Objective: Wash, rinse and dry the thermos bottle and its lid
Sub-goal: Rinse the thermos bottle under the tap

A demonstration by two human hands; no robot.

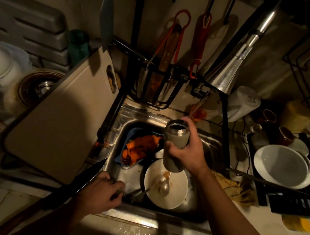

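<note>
— Standing by the sink (160, 217), what did you see him holding?

— The right hand (184, 149) had the thermos bottle (174, 148) upright above the basin, fingers (192, 130) and thumb curled round its body. Its mouth was open, dark inside, with no lid on it.

— And the other hand?

— The left hand (101, 190) was low at the near left corner of the sink, its fingers bent down toward some cutlery (140, 192) lying there. It was too dim to tell whether it actually gripped anything.

— What sat under the bottle?

— A white plate (174, 193) with a spoon (163, 185) resting on it, and farther left a blue strainer (136, 134) holding orange peelings (139, 148).

— Anything around the sink?

— A pale cutting board (63, 118) lay on the counter to the left, with a dark knife (83, 178) pointing toward the basin beside it. To the right a white bowl (282, 165) sat in a black rack (291, 200). Red-handled tongs (176, 42) hung on the far wall.
</note>
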